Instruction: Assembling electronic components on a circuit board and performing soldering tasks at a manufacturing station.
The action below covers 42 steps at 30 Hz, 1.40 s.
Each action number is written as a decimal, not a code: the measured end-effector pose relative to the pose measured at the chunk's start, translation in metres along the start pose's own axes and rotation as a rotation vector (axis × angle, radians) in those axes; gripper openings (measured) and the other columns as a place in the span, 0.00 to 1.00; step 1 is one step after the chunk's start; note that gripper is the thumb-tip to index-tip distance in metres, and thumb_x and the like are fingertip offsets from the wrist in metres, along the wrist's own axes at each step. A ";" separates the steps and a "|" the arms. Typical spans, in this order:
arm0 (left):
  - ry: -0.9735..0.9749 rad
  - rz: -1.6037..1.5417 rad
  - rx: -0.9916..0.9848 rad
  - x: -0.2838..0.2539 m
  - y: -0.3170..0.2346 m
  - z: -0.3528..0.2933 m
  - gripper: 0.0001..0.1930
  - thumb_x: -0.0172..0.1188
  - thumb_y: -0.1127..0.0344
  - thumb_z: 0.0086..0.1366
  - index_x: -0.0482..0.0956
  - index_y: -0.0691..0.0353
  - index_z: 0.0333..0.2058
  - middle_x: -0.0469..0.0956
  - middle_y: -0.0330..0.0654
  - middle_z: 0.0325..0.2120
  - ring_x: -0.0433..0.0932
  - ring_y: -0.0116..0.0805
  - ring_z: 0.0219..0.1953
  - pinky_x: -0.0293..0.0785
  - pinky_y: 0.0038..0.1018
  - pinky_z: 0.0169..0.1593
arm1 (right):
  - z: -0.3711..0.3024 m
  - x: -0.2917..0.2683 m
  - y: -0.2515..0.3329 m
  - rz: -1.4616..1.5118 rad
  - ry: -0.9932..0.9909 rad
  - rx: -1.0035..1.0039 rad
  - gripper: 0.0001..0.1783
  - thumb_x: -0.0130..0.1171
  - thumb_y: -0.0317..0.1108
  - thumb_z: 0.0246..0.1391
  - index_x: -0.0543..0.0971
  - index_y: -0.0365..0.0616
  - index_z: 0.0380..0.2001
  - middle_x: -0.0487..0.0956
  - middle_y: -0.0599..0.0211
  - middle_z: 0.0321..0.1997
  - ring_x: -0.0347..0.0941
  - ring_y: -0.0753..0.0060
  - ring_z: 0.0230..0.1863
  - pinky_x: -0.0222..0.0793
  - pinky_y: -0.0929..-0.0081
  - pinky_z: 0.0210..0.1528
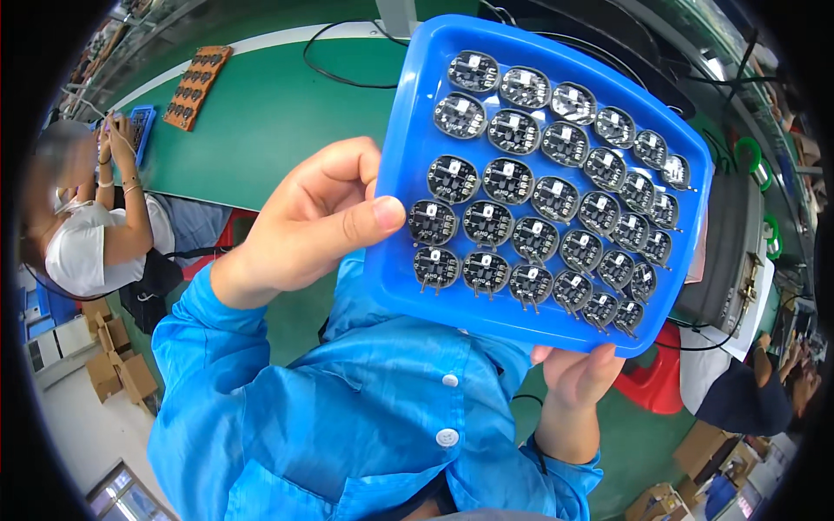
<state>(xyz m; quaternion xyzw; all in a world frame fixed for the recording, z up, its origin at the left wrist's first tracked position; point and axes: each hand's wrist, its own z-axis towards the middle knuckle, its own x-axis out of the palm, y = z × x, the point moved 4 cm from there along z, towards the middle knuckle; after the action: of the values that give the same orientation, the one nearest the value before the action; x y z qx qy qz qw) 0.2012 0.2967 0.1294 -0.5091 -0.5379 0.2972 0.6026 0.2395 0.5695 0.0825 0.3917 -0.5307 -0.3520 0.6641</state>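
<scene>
A blue plastic tray (393, 282) is held up in front of me, tilted so its inside shows. Rows of small round black circuit boards (507, 181) lie in it, many with thin wire leads at their lower edge. My left hand (317, 217) grips the tray's left rim, thumb inside and fingers curled behind. At the near right edge, my right hand (578, 375) supports the tray from below. Part of that hand is hidden behind the tray.
On the green worktable (269, 122) lies an orange holder (198, 89) with dark parts, near a black cable (334, 78). Another person (95, 234) works at the left. Green-rimmed spools (754, 163), a grey case (721, 269) and a red stool (658, 382) are at the right.
</scene>
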 end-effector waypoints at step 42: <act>-0.695 0.556 0.235 -0.182 0.087 0.028 0.12 0.51 0.59 0.72 0.72 0.60 0.32 0.74 0.35 0.27 0.67 0.16 0.23 0.61 0.15 0.26 | -0.054 -0.332 0.195 0.162 -0.845 -0.726 0.18 0.48 0.33 0.64 0.69 0.31 0.51 0.76 0.49 0.51 0.77 0.58 0.50 0.78 0.72 0.51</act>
<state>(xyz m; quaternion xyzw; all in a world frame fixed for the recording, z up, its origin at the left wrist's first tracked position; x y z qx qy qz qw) 0.1464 0.1669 -0.0168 -0.4324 -0.5138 0.6595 0.3378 0.2400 0.9571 0.1071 -0.0791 -0.6237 -0.5864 0.5108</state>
